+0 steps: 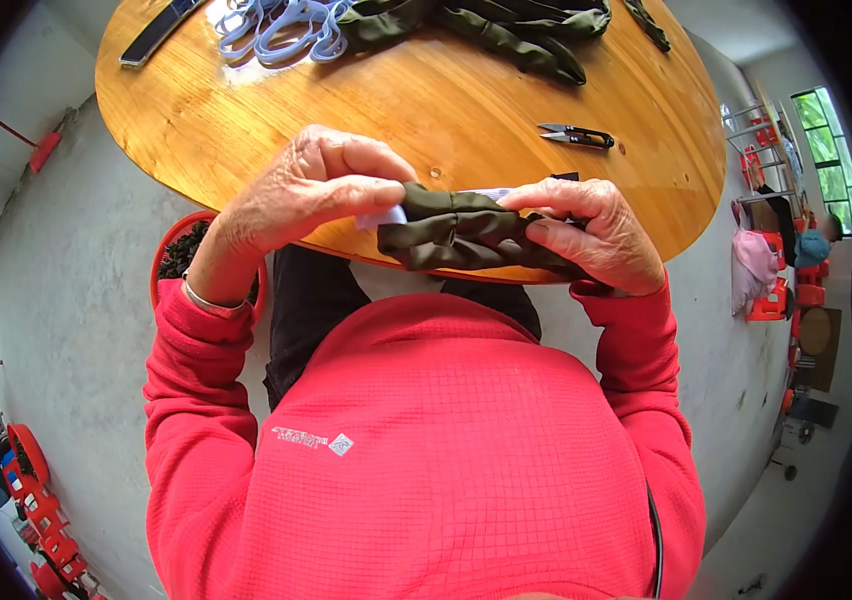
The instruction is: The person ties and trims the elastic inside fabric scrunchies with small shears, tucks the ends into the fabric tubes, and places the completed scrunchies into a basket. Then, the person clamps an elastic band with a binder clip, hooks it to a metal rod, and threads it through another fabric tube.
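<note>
A gathered dark green fabric tube (451,232) stretches between my two hands at the near edge of the table. My left hand (331,190) is closed, thumb against fingers, at the tube's left end, where a short piece of white elastic band (382,217) pokes out. On the other side, my right hand (591,228) pinches the right part of the fabric, its thumb on top. More white elastic shows behind the fabric, between the hands. Black-handled thread snips (578,136) lie on the table beyond my right hand.
On the round wooden table (426,120) are a heap of white elastic bands (286,32), more dark green fabric pieces (506,30) and a phone (160,34). A red basin (159,262) with dark bits stands below the table's left side. Red stools (46,515) stand around the room.
</note>
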Demonstrator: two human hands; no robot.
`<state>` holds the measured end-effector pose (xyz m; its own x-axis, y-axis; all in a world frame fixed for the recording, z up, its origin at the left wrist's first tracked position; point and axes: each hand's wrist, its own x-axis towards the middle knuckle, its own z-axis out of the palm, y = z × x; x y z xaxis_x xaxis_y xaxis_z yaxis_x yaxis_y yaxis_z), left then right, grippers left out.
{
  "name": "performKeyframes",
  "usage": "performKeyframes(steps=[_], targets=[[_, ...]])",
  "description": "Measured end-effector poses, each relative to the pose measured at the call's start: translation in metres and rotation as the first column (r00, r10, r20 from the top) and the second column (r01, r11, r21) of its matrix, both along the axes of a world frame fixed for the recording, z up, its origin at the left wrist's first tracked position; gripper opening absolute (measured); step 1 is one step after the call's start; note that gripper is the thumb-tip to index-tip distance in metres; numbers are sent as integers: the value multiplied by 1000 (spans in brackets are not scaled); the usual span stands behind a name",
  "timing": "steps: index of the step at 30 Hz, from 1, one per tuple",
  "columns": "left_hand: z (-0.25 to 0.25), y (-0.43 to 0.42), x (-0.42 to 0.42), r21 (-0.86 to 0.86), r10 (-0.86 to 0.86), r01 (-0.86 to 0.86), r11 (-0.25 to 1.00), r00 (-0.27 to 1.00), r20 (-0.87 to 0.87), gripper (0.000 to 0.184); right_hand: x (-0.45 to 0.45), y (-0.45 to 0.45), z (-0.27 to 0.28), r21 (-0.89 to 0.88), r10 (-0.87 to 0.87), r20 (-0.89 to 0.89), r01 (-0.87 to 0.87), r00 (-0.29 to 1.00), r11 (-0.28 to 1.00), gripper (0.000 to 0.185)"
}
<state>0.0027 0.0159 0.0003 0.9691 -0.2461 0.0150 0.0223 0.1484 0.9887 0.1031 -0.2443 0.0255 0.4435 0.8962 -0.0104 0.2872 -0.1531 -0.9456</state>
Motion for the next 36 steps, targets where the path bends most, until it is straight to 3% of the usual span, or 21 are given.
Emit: performKeyframes(steps=[6, 9, 12, 15, 21, 24, 27, 30, 36], targets=[[-8, 2, 2, 23, 25, -26, 999, 998, 54, 14, 1, -1, 1, -3, 54, -17, -54, 998, 999, 32], [-8, -1, -1, 6, 46, -46, 999, 997, 62, 14, -4, 3, 7, 2, -8, -60, 8, 998, 1000, 25], [-6, -2, 0, 0, 57, -57, 998, 997, 44, 14, 0, 0, 2, 0, 39, 4, -39, 999, 999, 33], [-8, -4, 2, 10, 87, -87, 996, 996, 34, 15, 0, -1, 1, -97, -18, 29, 21, 999, 995, 32], [-9, -2, 5, -19, 63, -63, 998, 998, 28, 16, 0, 0, 5, 12, 38, 22, -38, 999, 999, 31], [-9, -5, 4, -24, 80, -78, 997, 994, 69, 15, -1, 1, 4, 16, -13, -44, 14, 999, 1000, 25], [-8, -5, 7, -24, 82, -80, 997, 993, 91, 15, 2, 2, 0, 10, 32, 43, -32, 999, 999, 30], [-9, -5, 14, -69, 64, -61, 996, 997, 36, 15, 4, 0, 0, -90, -47, 58, 52, 997, 995, 30], [-10, -6, 14, -70, 65, -63, 995, 998, 14, 16, 7, -4, -3, 49, 44, 3, -44, 999, 998, 30]])
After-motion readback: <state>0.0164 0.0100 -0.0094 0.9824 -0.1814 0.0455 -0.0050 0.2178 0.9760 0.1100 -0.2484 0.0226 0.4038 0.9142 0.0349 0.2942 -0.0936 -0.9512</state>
